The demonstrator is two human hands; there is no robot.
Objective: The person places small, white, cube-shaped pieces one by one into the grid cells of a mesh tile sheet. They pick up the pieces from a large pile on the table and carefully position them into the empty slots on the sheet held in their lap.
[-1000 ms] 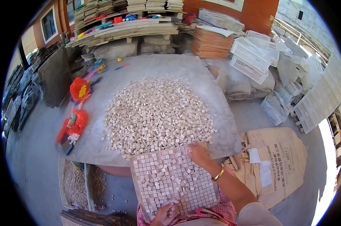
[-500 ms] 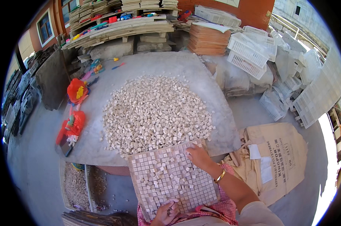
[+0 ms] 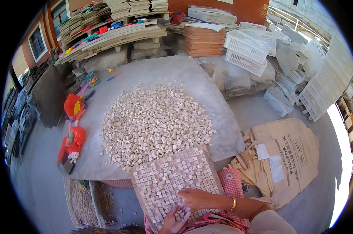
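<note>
Stone cubes, pale and small, sit pinched in the left hand (image 3: pixel 175 219) low in the frame, its grip cupped round a few loose pieces right at the near edge of the tray (image 3: pixel 145 175). Right hand (image 3: pixel 196 198) lies flat across the near rows, fingers spread over the cubes; whether its grip has anything pinched, I cannot tell. A gold bangle (image 3: pixel 233 204) rings that wrist. The tray is a square grid, tilted, resting on the lap over red checked cloth (image 3: pixel 231 183), its far edge touching the table (image 3: pixel 207 74). Most cells are filled; some cubes lie loose on top.

Just beyond, a big heap (image 3: pixel 155 123) of the same cubes spreads over the grey slab. Left of the heap, at the table's edge, red and orange bags (image 3: pixel 74 106). Below the table on the left, a low crate (image 3: pixel 80 202) on the floor holds more pieces. To the right, a tan sack (image 3: pixel 289 156) lies crumpled on the floor. Farther back, white baskets (image 3: pixel 246 50) stacked, a pile of brown sheets (image 3: pixel 203 39), and shelves (image 3: pixel 110 31) loaded with boards.
</note>
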